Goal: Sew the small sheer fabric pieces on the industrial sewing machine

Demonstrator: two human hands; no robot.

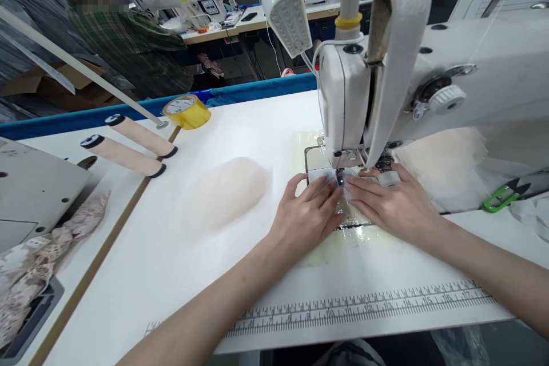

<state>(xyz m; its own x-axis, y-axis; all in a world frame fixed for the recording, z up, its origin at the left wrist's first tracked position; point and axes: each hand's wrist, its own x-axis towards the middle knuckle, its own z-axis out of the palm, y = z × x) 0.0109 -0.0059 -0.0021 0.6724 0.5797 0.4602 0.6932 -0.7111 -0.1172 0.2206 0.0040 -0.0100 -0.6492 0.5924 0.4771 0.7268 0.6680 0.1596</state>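
A small piece of thin white fabric (319,174) lies under the presser foot (340,176) of a white sewing machine (345,97). My left hand (305,213) rests on it from the left, fingers stretched out and lying flat beside the foot. From the right, my right hand (392,203) presses flat on the fabric, its fingertips close to the needle area. The fabric is partly hidden under my fingers. Below the hands, the shiny metal needle plate (354,217) shows through.
A sheer beige piece (234,189) lies left on the table. Beyond are thread spools (124,156) and yellow tape (189,113). Pale sheer fabric (446,168) and green snips (501,195) sit right. A ruler strip (369,309) runs along the front. Another person (124,46) sits behind.
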